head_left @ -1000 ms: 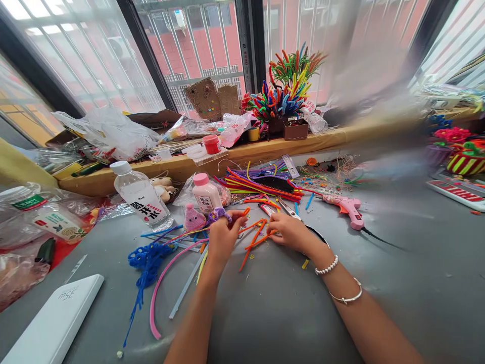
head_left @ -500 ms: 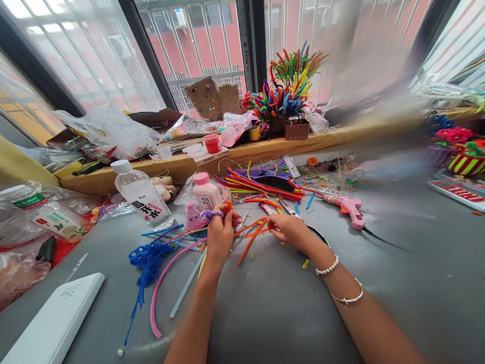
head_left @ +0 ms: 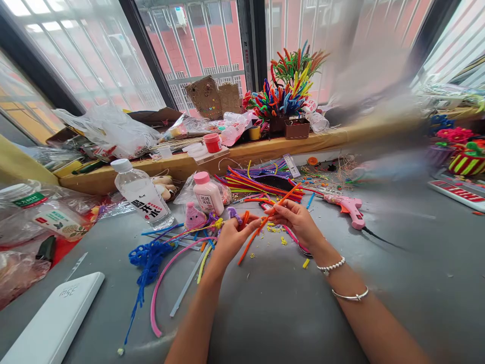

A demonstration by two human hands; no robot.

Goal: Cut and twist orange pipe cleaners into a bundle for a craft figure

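Observation:
A fuzzy orange pipe cleaner (head_left: 290,194) is stretched between my two hands above the grey table. My left hand (head_left: 232,237) is closed, its thumb pressing one end; an orange curl and purple loops (head_left: 234,214) show at its fingertips, partly hidden. My right hand (head_left: 299,225) pinches the same pipe cleaner farther along, and its upper end sticks out past the fingers. Below them, another orange strip (head_left: 245,253) slants down to the tabletop. Yellow scraps (head_left: 283,241) lie near my right hand. A pink crocheted figure (head_left: 194,217) sits left of my left hand.
A pink glue gun (head_left: 350,210) lies to the right with its cord. Behind my hands are a bundle of coloured pipe cleaners (head_left: 250,183) and a pink-capped bottle (head_left: 207,194). Leftward stand a water bottle (head_left: 142,194), blue yarn (head_left: 148,263) and a white power bank (head_left: 56,318).
My right hand has drawn in toward my left and now pinches a raised orange pipe cleaner. My left hand has turned and shifted right, lower, away from the pink bottle.

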